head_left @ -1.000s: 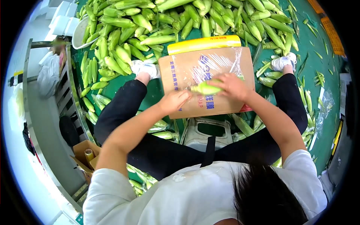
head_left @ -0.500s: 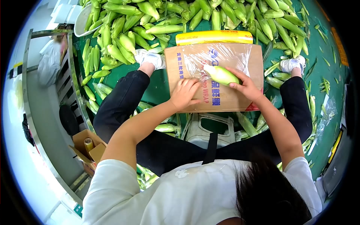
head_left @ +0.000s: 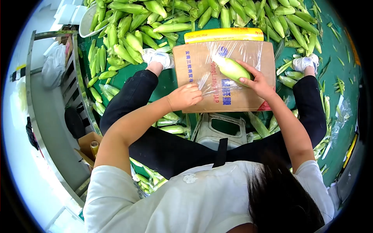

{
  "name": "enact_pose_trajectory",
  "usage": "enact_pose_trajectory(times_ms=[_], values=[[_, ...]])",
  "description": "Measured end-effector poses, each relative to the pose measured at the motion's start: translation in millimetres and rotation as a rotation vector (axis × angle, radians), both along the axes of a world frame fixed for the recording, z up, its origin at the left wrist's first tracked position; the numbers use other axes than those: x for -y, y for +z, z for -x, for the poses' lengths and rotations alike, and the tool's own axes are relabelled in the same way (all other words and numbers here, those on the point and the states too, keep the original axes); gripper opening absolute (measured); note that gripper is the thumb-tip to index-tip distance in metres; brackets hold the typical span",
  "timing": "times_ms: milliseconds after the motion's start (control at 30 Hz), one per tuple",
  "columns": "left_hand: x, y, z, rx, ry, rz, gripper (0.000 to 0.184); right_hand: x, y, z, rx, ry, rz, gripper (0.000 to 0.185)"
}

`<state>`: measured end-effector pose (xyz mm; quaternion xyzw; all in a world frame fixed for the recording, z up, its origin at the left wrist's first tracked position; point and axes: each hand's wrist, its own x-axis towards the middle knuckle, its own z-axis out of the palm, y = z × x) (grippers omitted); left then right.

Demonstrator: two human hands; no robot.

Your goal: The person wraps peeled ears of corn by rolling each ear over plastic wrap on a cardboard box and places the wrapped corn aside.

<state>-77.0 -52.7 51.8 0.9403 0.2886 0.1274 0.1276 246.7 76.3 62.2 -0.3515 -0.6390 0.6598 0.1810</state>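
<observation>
My right hand (head_left: 258,82) holds a husked-in-green ear of corn (head_left: 232,70) at its right end, thumb on the near side and fingers on the far side. The corn lies on clear cling film (head_left: 250,54) spread over a flat cardboard box (head_left: 190,70). At the box's left part my left hand (head_left: 186,96) is closed, pinching the film, which stretches in creases from its fingers toward the corn. Along the far edge of the cardboard lies a yellow roll of cling film (head_left: 223,35).
A heap of green corn ears (head_left: 171,23) covers the far floor. Wrapped ears lie around my legs. Under the cardboard's near edge stands a grey plastic stool (head_left: 223,130). A metal rack (head_left: 50,155) and an open carton (head_left: 88,145) are on the left.
My left hand has gone from spread fingers to a closed pinch, moving slightly left and toward me. The film is now drawn tighter. My right hand stays on the corn.
</observation>
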Motion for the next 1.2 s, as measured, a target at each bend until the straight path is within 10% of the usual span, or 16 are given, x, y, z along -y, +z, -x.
enact_pose_trajectory(times_ms=[167,433,533,600,700,933,1133,1200], values=[[-10,30,-2,-0.003,-0.051,0.056,0.024,-1,4,13,0.369,0.310,-0.689,0.068],[-82,-19,9,0.110,0.319,0.368,0.009,-10,-16,21,0.335,0.391,-0.842,0.051],[-117,-38,20,0.037,0.231,0.349,0.024,-46,-41,42,0.224,0.295,-1.084,0.045],[-142,-25,26,0.140,0.516,0.577,0.076,-83,-58,59,0.155,0.299,-1.206,0.045],[-178,0,55,0.307,0.717,0.537,0.079,-130,-34,81,0.519,0.540,-0.908,0.047],[-247,40,42,0.723,0.918,0.651,0.041,-63,-38,83,0.585,0.147,-1.038,0.058],[-227,-10,-79,0.356,0.211,0.652,0.039,-65,-10,75,0.629,0.625,-0.495,0.063],[-197,-57,-106,-0.133,0.186,0.327,0.044,-50,-32,69,0.521,0.727,-0.423,0.064]])
